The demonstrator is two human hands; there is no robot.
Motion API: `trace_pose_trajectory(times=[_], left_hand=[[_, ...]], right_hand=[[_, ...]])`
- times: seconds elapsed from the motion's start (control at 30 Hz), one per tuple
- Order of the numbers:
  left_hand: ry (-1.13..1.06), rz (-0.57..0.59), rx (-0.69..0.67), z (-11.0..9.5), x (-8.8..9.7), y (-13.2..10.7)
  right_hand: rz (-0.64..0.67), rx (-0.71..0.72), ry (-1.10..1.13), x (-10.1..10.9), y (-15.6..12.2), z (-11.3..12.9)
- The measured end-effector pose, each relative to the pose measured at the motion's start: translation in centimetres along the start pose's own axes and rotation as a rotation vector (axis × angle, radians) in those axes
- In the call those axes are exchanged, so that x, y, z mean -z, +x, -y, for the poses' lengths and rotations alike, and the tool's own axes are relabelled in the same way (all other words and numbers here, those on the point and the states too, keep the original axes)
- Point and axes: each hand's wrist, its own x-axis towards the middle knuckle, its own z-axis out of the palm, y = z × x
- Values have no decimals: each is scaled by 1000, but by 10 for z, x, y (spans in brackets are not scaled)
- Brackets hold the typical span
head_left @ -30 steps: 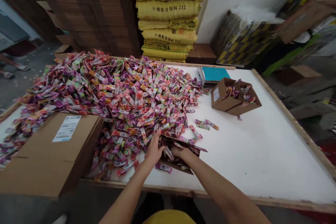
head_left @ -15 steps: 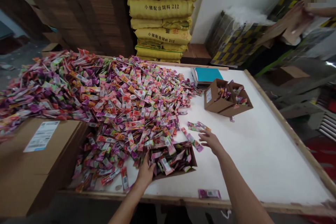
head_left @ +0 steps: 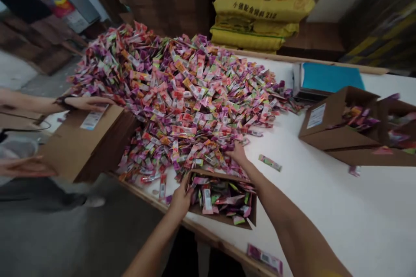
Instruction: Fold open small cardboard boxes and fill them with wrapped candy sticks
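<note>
Near the table's front edge stands a small open cardboard box (head_left: 255, 212), filled with pink, purple and green snack packets (head_left: 224, 199). My left hand (head_left: 180, 199) is closed on the box's left wall. Beyond the box, my right hand (head_left: 237, 152) reaches to the near right edge of a big heap of the same packets (head_left: 185, 95). Its fingertips are partly hidden among the packets, so whether it grips any does not show. One loose packet (head_left: 270, 162) lies to the right of this hand, and a purple packet (head_left: 264, 259) lies at the front edge.
At the left, another person's hands (head_left: 89, 103) hold a large closed carton (head_left: 87, 138) beside the heap. Filled cardboard boxes (head_left: 344, 143) stand at the right, near a blue-topped stack (head_left: 333, 77). Yellow sacks (head_left: 256, 13) are piled behind the white table (head_left: 312, 199).
The view has turned left. My right hand has moved from the loose packets to the heap, and fewer loose packets lie there. Another person's hands now hold the large carton.
</note>
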Motion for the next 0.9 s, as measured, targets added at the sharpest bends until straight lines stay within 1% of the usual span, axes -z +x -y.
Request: trace_pose_trajectory(times=[0.03, 0.07, 0.13, 0.2, 0.23, 0.27, 0.3, 0.33, 0.37, 0.4, 0.43, 0.47, 0.53, 0.57, 0.6, 0.63, 0.67, 0.73, 0.83, 0.87, 0.9], left_hand=[[-16, -19, 3, -2, -1, 0], [-27, -40, 10, -4, -2, 1], [-42, -66, 18, -8, -3, 1], [-61, -81, 5, -11, -3, 0], [-74, -86, -6, -13, -3, 0], [-86, -90, -16, -16, -3, 0], [-98, -94, -26, -18, -2, -1], [-107, -95, -35, -20, -1, -1], [-114, -94, -41, -21, -1, -2], [-117, -90, -45, -22, 0, -2], [-117, -84, -48, -22, 1, -2], [-117, -76, -52, -21, 2, -2], [-116, -58, -57, -18, 3, -2], [-115, -50, -54, -17, 3, -1], [-113, -45, -48, -16, 3, 0], [-109, -45, -38, -15, 3, 1], [-104, -48, -27, -14, 3, 2], [-97, -60, -14, -14, 3, 3], [-102, -67, -13, -15, 3, 3], [-105, -67, -9, -16, 3, 3], [-109, -67, -3, -17, 3, 3]], right_hand=[[4, 26, 3, 3, -5, 5], [-1, 39, 4, 12, -12, 10], [-51, 72, 8, 44, -36, 22], [-134, 156, 11, 84, -74, 41], [-164, 227, 13, 101, -98, 53], [-168, 316, 12, 112, -123, 66], [-135, 414, 8, 117, -147, 78], [-69, 502, -20, 113, -168, 90], [25, 573, -78, 103, -185, 101], [126, 612, -163, 85, -196, 109], [221, 620, -264, 64, -200, 114], [319, 607, -361, 42, -199, 118], [415, 567, -442, 3, -185, 120], [438, 551, -450, -10, -177, 119], [444, 539, -448, -18, -170, 118], [451, 530, -448, -20, -166, 117], [461, 528, -449, -18, -165, 115], [437, 550, -411, -3, -172, 112], [290, 569, -311, 22, -187, 107], [280, 546, -317, 26, -191, 105], [315, 506, -349, 28, -193, 103]])
